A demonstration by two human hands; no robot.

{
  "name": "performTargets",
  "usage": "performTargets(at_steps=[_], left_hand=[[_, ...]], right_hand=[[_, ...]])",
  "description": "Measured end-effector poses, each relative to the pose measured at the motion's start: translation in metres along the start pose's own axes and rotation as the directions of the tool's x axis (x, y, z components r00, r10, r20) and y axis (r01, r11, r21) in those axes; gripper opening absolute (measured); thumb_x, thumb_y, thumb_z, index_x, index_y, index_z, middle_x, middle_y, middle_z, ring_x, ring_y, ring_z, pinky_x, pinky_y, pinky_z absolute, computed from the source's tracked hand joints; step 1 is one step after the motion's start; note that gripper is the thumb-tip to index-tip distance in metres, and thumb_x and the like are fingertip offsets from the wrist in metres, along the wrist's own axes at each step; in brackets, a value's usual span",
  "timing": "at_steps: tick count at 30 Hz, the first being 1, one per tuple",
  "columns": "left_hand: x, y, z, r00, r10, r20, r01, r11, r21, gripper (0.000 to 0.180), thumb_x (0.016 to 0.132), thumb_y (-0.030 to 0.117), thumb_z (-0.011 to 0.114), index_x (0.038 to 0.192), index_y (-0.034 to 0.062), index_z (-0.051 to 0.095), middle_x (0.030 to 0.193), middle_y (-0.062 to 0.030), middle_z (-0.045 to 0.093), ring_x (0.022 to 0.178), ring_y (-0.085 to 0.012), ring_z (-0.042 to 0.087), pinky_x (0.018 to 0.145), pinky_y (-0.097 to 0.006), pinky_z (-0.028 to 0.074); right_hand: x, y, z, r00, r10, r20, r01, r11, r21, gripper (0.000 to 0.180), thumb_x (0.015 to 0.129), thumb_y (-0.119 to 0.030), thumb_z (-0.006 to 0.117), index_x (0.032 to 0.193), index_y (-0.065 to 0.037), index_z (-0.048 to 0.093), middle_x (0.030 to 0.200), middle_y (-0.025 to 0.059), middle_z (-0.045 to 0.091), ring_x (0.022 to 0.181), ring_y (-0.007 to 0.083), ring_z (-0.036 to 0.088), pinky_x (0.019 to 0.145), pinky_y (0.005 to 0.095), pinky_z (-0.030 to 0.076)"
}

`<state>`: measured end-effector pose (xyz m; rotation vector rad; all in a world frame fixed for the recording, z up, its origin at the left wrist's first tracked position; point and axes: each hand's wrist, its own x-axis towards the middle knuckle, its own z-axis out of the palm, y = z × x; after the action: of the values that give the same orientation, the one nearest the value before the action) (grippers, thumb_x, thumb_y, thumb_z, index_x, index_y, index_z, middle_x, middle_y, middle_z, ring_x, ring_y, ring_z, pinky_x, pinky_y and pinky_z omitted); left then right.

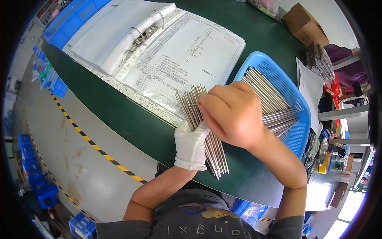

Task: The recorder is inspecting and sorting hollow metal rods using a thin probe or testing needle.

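My left hand point(190, 148), in a white glove, is closed round a bundle of metal rods point(215, 153). The rods are slim and silvery, and they stick out above and below the glove at a slant. Over their upper part is my bare right hand point(234, 113), fingers closed in a pinch. A thin metal piece point(193, 105) shows at its fingertips, against the rods; most of it is hidden by the hand. Right behind that hand, a blue plastic basket point(304, 119) holds many more loose rods point(266, 89), lying in two directions.
An open ring binder point(187, 59) with a drawing sheet lies on the green table point(119, 115), beyond the bundle. Blue bins point(75, 20) stand at the far left. At the far right are a cardboard box point(304, 24), bagged parts point(318, 59) and white papers point(308, 87).
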<state>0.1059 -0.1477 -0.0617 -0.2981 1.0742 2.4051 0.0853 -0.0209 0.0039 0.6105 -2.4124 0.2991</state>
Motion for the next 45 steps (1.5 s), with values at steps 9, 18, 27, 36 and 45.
performTargets(at_steps=[9,18,27,36,45], left_hand=[[0.003,-0.005,-0.003,0.998,0.048,0.033,-0.048,0.999,-0.003,0.013,0.092,-0.002,0.064,0.106,-0.0008,0.063,0.095,-0.0017,0.065,0.083,-0.0057,0.059,0.074,-0.023,0.049],[0.004,0.001,0.000,0.995,0.039,0.088,-0.039,0.999,0.004,0.023,0.097,0.006,0.060,0.119,-0.0009,0.060,0.106,-0.0039,0.064,0.091,-0.0078,0.061,0.080,-0.024,0.050],[0.006,0.003,-0.005,0.995,-0.019,0.103,0.023,0.999,-0.038,0.023,0.099,0.011,0.056,0.118,-0.0004,0.061,0.103,-0.0050,0.065,0.089,-0.0098,0.063,0.079,-0.025,0.052],[0.003,0.009,-0.003,0.993,-0.040,0.111,0.051,0.994,-0.097,0.024,0.099,0.010,0.058,0.120,0.0004,0.062,0.106,-0.0041,0.066,0.092,-0.0095,0.064,0.079,-0.024,0.052],[0.003,-0.001,-0.010,0.987,0.014,0.162,0.016,0.984,-0.180,0.028,0.099,0.007,0.056,0.126,-0.0005,0.058,0.109,-0.0056,0.066,0.096,-0.0102,0.064,0.083,-0.024,0.052]], right_hand=[[0.000,-0.003,0.010,0.999,-0.027,0.020,0.028,0.999,-0.027,0.013,0.065,-0.011,0.063,0.070,-0.008,0.052,0.066,0.0020,0.046,0.055,0.0172,0.051,0.053,0.0320,0.039],[0.001,0.000,-0.004,0.998,0.057,0.013,-0.058,0.997,0.057,0.012,0.072,-0.010,0.069,0.077,-0.008,0.058,0.067,0.0044,0.051,0.053,0.0213,0.053,0.054,0.0343,0.042],[-0.002,0.003,-0.002,0.989,0.137,0.063,-0.143,0.985,0.093,0.011,0.077,-0.013,0.068,0.076,-0.008,0.058,0.066,0.0056,0.051,0.053,0.0236,0.053,0.055,0.0360,0.042],[-0.002,0.004,-0.006,0.992,0.101,0.070,-0.111,0.984,0.143,0.011,0.072,-0.007,0.071,0.081,-0.007,0.064,0.068,0.0043,0.057,0.054,0.0230,0.052,0.053,0.0352,0.041],[-0.004,-0.005,0.002,0.992,-0.121,0.024,0.122,0.990,-0.074,0.013,0.063,-0.012,0.064,0.068,-0.009,0.052,0.064,0.0025,0.045,0.054,0.0178,0.050,0.053,0.0310,0.039]])
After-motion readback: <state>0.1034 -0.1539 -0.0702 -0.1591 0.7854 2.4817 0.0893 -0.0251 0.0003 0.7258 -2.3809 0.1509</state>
